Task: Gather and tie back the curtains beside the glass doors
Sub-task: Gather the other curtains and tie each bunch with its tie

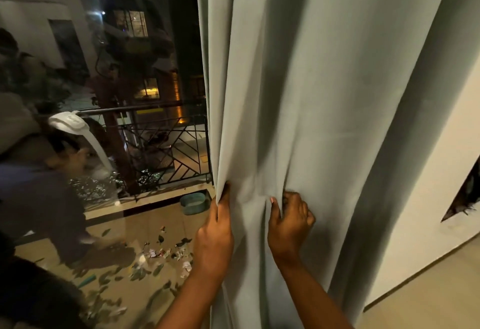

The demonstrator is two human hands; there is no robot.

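Your left hand (214,240) fingers pinch the grey-green curtain's (324,94) leading edge, low center of frame; your right hand (289,220) fingers bunch a fold just beside it. Glass door (109,120) fills the left.

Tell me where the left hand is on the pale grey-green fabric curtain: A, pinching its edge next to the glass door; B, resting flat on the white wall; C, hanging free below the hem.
A: the left hand pinches the pale grey-green fabric curtain at its edge beside the glass door.
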